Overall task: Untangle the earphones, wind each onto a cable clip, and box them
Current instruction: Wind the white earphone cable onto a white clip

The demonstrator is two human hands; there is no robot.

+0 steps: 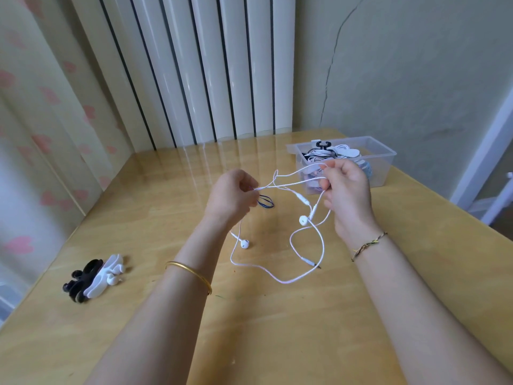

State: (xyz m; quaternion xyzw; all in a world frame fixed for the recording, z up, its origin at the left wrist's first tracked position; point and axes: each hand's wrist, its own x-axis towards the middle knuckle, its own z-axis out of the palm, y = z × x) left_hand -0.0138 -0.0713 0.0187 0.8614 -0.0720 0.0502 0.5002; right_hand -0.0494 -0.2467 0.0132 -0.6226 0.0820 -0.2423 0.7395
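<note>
1. Left hand: fingers curled, pinching the white earphone cable together with a dark blue cable loop, held above the tabletop.
2. Right hand: fingers curled, gripping several strands of the same white cable, just in front of the clear box.
3. Cable axis: taut span stretched between both hands, running left to right; remainder hanging in slack loops toward the wearer.
4. Ends: one earbud below the left hand, second earbud below the right, plug lowest, tip pointing right.
5. Step in hand, by judgement: untangling. Best handled with light tension, tracing the crossings near the left hand and feeding a free end through rather than tugging; blue loop likely to be freed first.
6. Outlying: black and white cable clips piled at near left; box at far right, holding wound sets.
</note>
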